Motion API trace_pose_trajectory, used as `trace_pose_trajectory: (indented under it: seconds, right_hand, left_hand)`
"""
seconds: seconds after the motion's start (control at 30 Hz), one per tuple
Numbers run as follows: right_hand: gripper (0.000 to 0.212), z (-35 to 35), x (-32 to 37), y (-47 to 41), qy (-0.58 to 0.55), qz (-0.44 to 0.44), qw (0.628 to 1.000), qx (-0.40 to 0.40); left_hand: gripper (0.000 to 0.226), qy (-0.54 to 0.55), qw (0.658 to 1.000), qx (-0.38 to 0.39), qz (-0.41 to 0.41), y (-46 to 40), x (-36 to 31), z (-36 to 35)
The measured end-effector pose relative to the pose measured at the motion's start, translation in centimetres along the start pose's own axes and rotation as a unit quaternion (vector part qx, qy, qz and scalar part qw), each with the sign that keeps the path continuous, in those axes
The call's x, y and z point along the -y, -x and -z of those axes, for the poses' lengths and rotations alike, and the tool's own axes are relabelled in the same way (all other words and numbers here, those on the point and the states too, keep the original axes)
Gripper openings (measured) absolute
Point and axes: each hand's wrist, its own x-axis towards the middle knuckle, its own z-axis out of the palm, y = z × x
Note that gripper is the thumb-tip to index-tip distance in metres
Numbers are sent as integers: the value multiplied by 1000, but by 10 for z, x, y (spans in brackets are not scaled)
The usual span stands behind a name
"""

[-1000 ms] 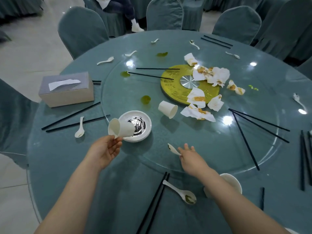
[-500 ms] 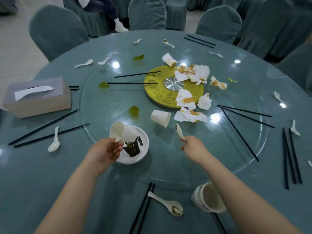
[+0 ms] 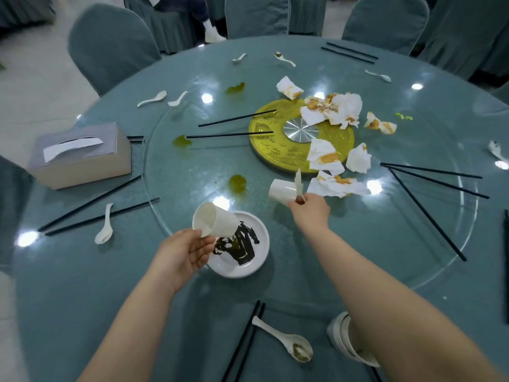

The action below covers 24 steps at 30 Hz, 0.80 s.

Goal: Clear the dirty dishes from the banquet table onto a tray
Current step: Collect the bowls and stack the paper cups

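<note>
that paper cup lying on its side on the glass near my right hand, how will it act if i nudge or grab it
The paper cup looks thin and empty, so probably very light and easily crushed. Lying on its side on smooth glass turntable, it may roll in a curve or skid.

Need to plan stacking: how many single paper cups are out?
2. A tilted cup in the left hand over the white plate; a fallen cup on the glass by the right hand, which holds a spoon. The stack under the right forearm may hide more.

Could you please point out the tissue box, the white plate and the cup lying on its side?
tissue box (image 3: 82,158): head view, front wall.
white plate (image 3: 261,260): head view, right rim.
cup lying on its side (image 3: 281,190): head view, side wall.
</note>
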Motion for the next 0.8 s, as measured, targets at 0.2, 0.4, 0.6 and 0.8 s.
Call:
trace_pose_trajectory:
  seconds: [0.2, 0.4, 0.6, 0.8]
  right_hand:
    - [18, 45, -17, 41, -46, 72, 996, 21]
    - [22, 119, -66, 113, -65, 89, 994, 16]
    - [20, 172, -100, 184, -107, 124, 987, -1]
    - [21, 162, -119, 214, 102, 201, 971, 84]
  left_hand:
    - [8, 15, 1000, 7, 0, 25, 17, -10]
    - [5, -9, 999, 37, 14, 66, 38, -29]
    - [5, -27, 997, 77, 5, 111, 53, -39]
    - [9, -36, 995, 93, -9, 143, 66, -40]
